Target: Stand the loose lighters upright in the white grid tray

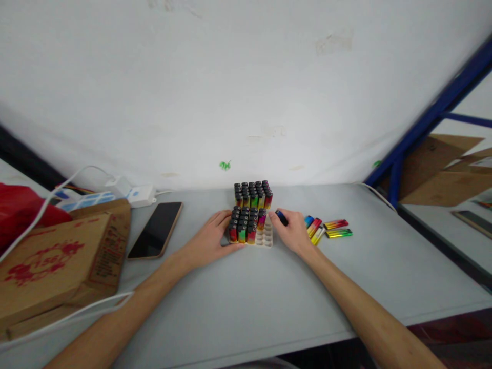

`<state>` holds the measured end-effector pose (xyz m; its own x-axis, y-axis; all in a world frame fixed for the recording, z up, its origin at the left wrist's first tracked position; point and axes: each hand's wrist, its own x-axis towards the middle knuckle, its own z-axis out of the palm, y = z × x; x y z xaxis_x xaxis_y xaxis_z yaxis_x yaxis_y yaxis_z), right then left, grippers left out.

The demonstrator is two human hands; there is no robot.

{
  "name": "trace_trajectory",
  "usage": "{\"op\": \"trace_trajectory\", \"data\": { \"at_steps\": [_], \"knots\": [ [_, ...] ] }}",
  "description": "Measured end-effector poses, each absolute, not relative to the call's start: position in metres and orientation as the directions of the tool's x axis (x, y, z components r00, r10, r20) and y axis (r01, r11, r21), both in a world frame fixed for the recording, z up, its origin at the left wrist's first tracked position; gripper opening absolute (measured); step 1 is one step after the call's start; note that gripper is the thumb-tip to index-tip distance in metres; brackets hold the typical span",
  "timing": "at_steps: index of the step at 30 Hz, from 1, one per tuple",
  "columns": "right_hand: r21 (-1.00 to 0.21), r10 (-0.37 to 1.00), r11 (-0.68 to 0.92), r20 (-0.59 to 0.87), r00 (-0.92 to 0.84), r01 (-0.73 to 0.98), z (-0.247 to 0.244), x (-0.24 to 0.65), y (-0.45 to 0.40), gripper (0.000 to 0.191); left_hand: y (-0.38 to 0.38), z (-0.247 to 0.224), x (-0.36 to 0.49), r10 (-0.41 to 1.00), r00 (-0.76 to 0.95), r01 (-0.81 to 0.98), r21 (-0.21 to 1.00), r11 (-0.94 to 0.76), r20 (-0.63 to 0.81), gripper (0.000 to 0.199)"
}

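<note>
While the left hand lies open against the tray of lighters at frame centre on the tabletop, the right hand pinches a dark lighter; best keep it upright over an empty slot, with the tray steadied.

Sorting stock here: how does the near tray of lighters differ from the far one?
The near tray has empty slots on its right; the far tray looks full. The left hand touches the near tray, and the right hand holds a lighter beside it; the far tray stands untouched. Both hold upright, black-capped lighters.
</note>
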<state>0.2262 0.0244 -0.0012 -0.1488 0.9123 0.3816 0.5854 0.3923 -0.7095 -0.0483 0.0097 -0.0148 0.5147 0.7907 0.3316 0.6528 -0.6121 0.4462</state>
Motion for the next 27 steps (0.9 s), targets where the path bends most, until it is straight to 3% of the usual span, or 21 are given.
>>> {"op": "trace_trajectory", "data": {
  "at_steps": [27],
  "knots": [
    [-0.672,0.904,0.4,0.399,-0.15,0.623,0.0006,0.23,0.0294,0.041,0.0101,-0.0144,-0.0485,0.802,0.503,0.652,0.467,-0.597,0.323,0.067]
  ]
}}
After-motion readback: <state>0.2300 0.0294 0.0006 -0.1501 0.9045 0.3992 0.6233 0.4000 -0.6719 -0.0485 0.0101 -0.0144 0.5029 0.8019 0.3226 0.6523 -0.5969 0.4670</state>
